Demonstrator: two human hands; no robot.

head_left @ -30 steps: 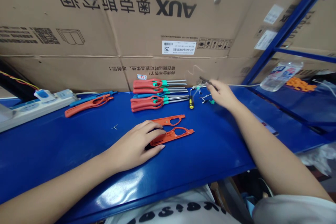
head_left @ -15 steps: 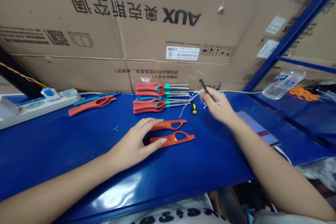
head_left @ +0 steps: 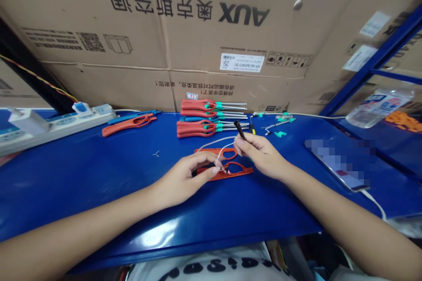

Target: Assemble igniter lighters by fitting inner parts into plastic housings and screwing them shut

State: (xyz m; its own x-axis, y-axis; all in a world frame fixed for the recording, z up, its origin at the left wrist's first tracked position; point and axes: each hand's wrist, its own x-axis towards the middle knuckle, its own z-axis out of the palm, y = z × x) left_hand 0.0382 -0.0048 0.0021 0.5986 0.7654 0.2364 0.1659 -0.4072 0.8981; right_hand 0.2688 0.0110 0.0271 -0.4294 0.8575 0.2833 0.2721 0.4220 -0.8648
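In the head view, my right hand [head_left: 263,153] is closed around a black rod-shaped part [head_left: 239,128], whose top sticks up past the fingers. Thin white wires [head_left: 217,139] loop from that hand across to my left hand [head_left: 189,178]. The left thumb and fingertips pinch a wire near its small end. Beneath them lie two orange-red lighter shell halves [head_left: 245,170], one behind the other with oval finger openings. My left fingers cover their handle ends.
Behind the hands, several assembled lighters [head_left: 196,129] are stacked against a cardboard box [head_left: 184,57]. Small green and metal parts [head_left: 280,134] lie to their right. A phone [head_left: 336,164] rests at right; a power strip [head_left: 66,123] and loose shells [head_left: 128,125] at left.
My right hand has brought the black part down and left, toward the shells. My left fingertips have moved right and now pinch the wire. The camera view has shifted slightly.
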